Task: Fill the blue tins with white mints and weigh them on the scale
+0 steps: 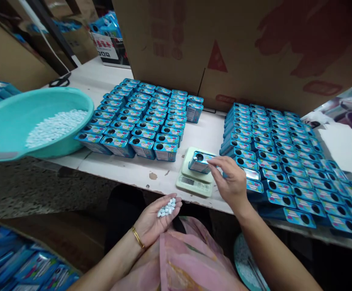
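My left hand (157, 218) is cupped palm up below the table edge, holding a small heap of white candies (166, 208). My right hand (229, 180) reaches to a blue tin (199, 161) that stands on a small pale green scale (194, 173), its fingertips pinched at the tin's right side. The tin has a round hole in its top. Whether the fingertips grip the tin or a candy is not clear.
A block of several blue tins (142, 117) stands left of the scale and a larger block (285, 153) to the right. A teal basin (9, 125) with white candies sits at the far left. Cardboard boxes (239, 48) wall the back. More tins lie on the floor at lower left (21, 262).
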`<state>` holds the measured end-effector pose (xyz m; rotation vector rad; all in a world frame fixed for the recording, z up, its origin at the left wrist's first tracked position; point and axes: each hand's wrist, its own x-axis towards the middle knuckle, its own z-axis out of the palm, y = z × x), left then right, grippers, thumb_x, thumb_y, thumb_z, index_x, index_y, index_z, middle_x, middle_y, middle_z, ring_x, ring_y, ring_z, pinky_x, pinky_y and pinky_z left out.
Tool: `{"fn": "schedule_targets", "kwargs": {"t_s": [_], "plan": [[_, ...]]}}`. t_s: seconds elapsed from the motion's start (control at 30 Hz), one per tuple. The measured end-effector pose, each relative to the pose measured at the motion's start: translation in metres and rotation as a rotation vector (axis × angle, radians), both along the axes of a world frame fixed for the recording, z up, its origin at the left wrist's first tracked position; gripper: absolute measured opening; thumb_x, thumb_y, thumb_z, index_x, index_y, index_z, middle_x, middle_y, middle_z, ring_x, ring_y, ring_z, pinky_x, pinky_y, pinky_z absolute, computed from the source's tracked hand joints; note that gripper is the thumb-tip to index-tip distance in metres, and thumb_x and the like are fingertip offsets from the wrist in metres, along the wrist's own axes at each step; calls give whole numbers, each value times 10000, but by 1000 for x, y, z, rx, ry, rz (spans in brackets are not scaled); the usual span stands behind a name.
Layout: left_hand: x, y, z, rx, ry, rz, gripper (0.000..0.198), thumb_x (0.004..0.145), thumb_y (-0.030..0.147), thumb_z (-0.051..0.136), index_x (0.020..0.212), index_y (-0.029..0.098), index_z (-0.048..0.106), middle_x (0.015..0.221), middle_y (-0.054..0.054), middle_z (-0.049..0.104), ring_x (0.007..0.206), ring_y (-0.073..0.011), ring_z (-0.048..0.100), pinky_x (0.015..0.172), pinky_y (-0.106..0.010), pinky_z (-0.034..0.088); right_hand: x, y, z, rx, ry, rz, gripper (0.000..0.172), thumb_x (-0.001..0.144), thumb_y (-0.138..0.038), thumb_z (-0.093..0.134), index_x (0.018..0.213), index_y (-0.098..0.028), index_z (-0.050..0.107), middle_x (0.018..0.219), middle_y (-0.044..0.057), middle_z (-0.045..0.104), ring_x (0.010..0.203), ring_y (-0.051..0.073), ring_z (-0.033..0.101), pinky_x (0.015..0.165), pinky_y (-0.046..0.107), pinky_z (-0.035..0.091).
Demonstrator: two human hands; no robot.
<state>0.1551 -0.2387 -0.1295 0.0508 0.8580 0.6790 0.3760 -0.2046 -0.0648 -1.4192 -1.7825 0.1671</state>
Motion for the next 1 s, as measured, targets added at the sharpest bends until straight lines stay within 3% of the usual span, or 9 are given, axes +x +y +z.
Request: {"fn": "schedule_targets", "kwargs": {"t_s": [0.13, 0.27, 0.4, 0.47, 0.53, 0.63, 0.77, 0.87, 1.0], "plan": [[5, 2, -1, -8, 10, -5, 282, 719, 115, 565, 997, 64, 556, 1003, -159, 605, 916, -202, 583, 787, -253, 492, -12, -9, 0, -7, -232, 23, 301, 820, -178, 448, 1104, -253, 515, 1082, 60, 523, 976, 205, 472, 842, 384, 378], [8, 5, 1, 2, 14, -17, 269, 721, 117, 563, 985, 68, 561, 1002, -152, 606, 914, -202, 584, 766, -247, 499, -13, 5, 0, -52, -441, -4, 278, 820, -190, 450, 1072, -266, 539, 1171, 44, 475, 1061, 244, 389, 870, 420, 321], [4, 4, 3, -2, 31, -3, 260, 718, 111, 565, 975, 75, 568, 994, -143, 610, 904, -190, 587, 760, -241, 499, 4, 3, 3, -44, -366, -135, 214, 815, -246, 469, 1001, -223, 573, 1116, 68, 489, 1030, 240, 411, 879, 422, 321], [3, 2, 3, 2, 32, -9, 265, 717, 116, 567, 978, 72, 569, 1003, -147, 606, 913, -193, 582, 770, -246, 493, 6, -9, 4, -34, -281, -127, 225, 812, -239, 476, 1018, -207, 562, 1087, 78, 493, 1000, 223, 433, 868, 401, 344], [3, -1, 4, 16, 27, -32, 269, 716, 120, 568, 979, 68, 575, 1004, -149, 605, 922, -200, 577, 784, -257, 485, -4, -27, 3, -64, -222, 10, 242, 812, -220, 474, 1043, -198, 542, 1062, 82, 502, 977, 201, 450, 840, 361, 377], [6, -5, 4, 49, 9, -78, 248, 715, 111, 561, 958, 75, 595, 977, -129, 616, 883, -183, 585, 766, -255, 483, -34, -56, -9, -210, -265, 333, 254, 826, -221, 444, 1068, -188, 516, 981, 80, 542, 887, 178, 481, 760, 324, 413], [8, -10, 1, 25, 27, -155, 225, 713, 121, 563, 928, 84, 613, 915, -106, 631, 767, -143, 598, 660, -214, 491, -61, -81, -32, -292, -349, 444, 266, 831, -244, 428, 1070, -160, 508, 912, 91, 569, 792, 187, 487, 692, 341, 419], [7, -10, -1, -7, 30, -151, 235, 707, 115, 569, 936, 76, 607, 908, -115, 632, 785, -144, 601, 702, -217, 488, -47, -80, -30, -268, -301, 428, 269, 826, -211, 438, 1087, -181, 499, 956, 83, 565, 848, 181, 500, 724, 334, 422], [7, -9, -2, -33, 32, -153, 281, 711, 121, 568, 986, 66, 576, 951, -156, 623, 855, -178, 600, 761, -248, 487, -3, -51, -7, -148, -229, 143, 301, 813, -212, 460, 1113, -205, 488, 1051, 93, 526, 970, 208, 480, 815, 377, 407]]}}
